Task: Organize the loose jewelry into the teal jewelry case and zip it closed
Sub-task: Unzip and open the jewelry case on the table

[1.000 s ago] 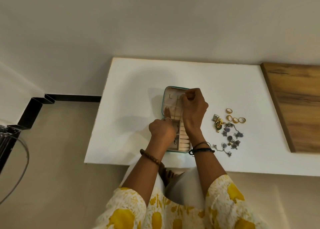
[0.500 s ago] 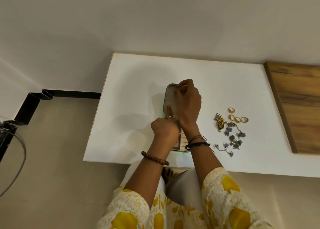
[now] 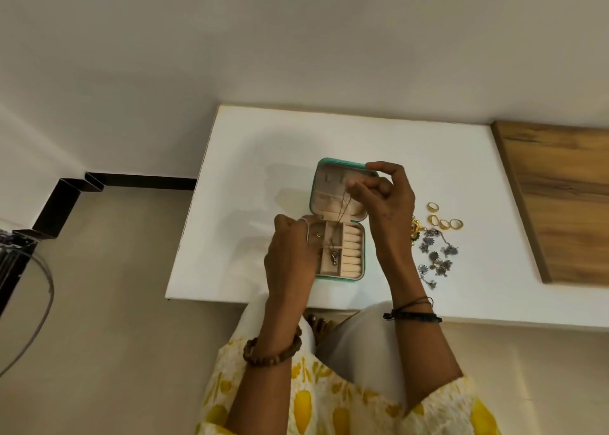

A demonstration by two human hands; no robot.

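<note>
Right hand pinches a thin chain over the lid of the open teal jewelry case on the counter, chain hanging down toward a compartment just right of the left hand, whose curled fingers rest on the case's left edge; loose jewelry lies right of the right wrist.

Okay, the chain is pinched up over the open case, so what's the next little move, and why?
Probably lower the right hand so the thin chain settles into the tray. It hangs from that pinch down into the open teal jewelry case, its pendant end already in a compartment beside the ring rolls. The left hand rests on the case's left edge, steadying it.
</note>
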